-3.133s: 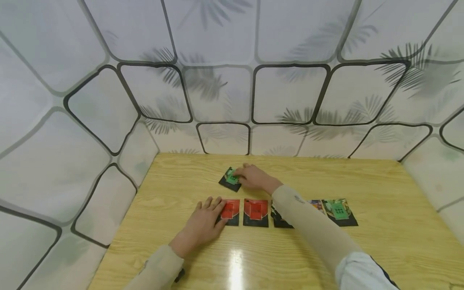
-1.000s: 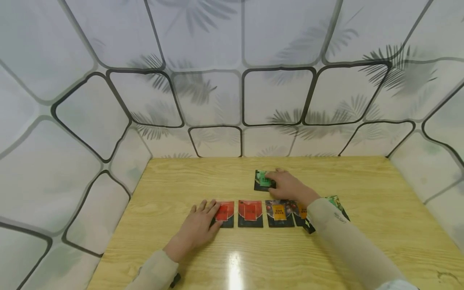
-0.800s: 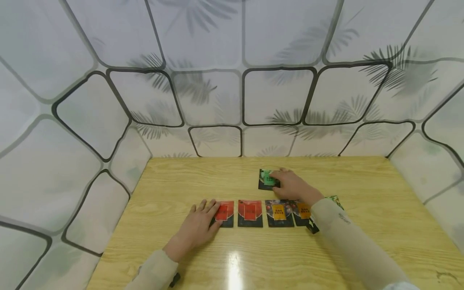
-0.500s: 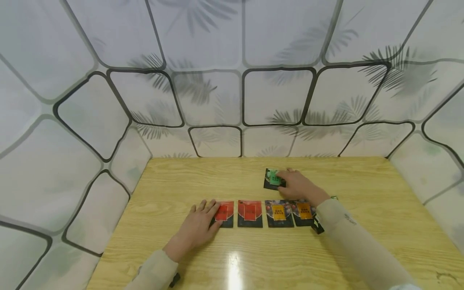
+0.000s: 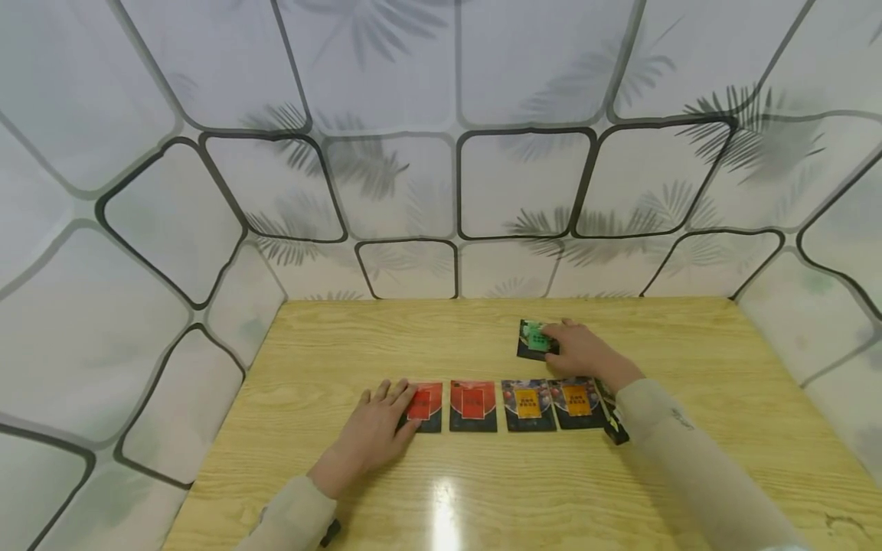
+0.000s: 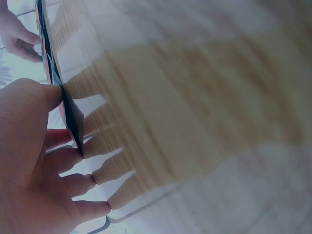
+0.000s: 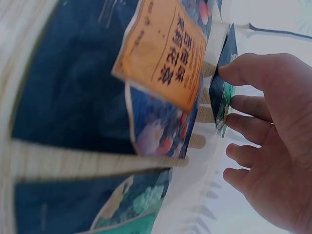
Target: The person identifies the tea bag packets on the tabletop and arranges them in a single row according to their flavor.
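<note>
My left hand (image 5: 368, 432) lies with straight, spread fingers over the left side of a red sachet (image 5: 430, 405) on the table. In the left wrist view the thumb and index fingertips meet this sachet's (image 6: 73, 122) edges. Farther back, my right hand (image 5: 586, 353) has its fingertips on a green-labelled sachet (image 5: 530, 351) lying flat. The thumb (image 7: 239, 68) touches its dark lower part and two fingertips reach the green part, as the right wrist view shows. The other fingers are spread off the sachet.
Beside the first sachet, in a row, lie another red sachet (image 5: 473, 405) and two orange-labelled tea sachets, one (image 5: 527, 403) left of the other (image 5: 575, 401). Another green sachet (image 7: 122, 204) is mostly behind the right sleeve in the head view. A patterned curtain (image 5: 517, 191) encloses the wooden table (image 5: 386, 490).
My right hand has slid the green sachet rightward along the table's back, and it now lies straighter. The orange sachets have come out from behind the sleeve. My left hand has stayed put.
</note>
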### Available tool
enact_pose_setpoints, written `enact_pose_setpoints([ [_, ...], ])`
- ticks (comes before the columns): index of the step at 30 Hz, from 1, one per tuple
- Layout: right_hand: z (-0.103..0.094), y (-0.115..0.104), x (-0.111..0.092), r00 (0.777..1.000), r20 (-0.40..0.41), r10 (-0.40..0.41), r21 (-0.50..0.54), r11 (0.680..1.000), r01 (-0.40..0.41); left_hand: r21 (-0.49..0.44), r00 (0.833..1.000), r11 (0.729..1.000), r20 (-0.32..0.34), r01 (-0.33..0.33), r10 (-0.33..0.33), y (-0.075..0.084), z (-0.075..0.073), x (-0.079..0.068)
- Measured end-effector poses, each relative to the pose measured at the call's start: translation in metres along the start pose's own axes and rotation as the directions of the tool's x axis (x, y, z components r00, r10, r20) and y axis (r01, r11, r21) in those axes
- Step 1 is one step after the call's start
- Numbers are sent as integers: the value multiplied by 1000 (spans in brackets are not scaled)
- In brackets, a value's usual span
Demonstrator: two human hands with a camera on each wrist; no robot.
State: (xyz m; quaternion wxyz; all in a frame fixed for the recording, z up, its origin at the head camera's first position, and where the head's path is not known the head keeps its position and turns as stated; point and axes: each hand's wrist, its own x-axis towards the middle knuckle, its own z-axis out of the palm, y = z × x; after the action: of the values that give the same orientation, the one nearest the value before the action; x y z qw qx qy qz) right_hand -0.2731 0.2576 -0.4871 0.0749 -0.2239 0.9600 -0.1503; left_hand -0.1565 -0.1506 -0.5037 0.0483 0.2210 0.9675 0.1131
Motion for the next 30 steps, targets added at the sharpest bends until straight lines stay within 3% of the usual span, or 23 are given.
enact_pose_setpoints([
  [6,1,10,-5,998,8,58,5,998,-58,5,1000,1000,4,0,0,-1,1,0],
  [15,7,7,-7,991,-46,124,18,992,-123,-7,1000,1000,3,-1,1,0,1,1],
  [30,-7,37,-25,988,-14,153,52,987,-152,-6,1000,1000,2,7,-7,-1,1,0],
])
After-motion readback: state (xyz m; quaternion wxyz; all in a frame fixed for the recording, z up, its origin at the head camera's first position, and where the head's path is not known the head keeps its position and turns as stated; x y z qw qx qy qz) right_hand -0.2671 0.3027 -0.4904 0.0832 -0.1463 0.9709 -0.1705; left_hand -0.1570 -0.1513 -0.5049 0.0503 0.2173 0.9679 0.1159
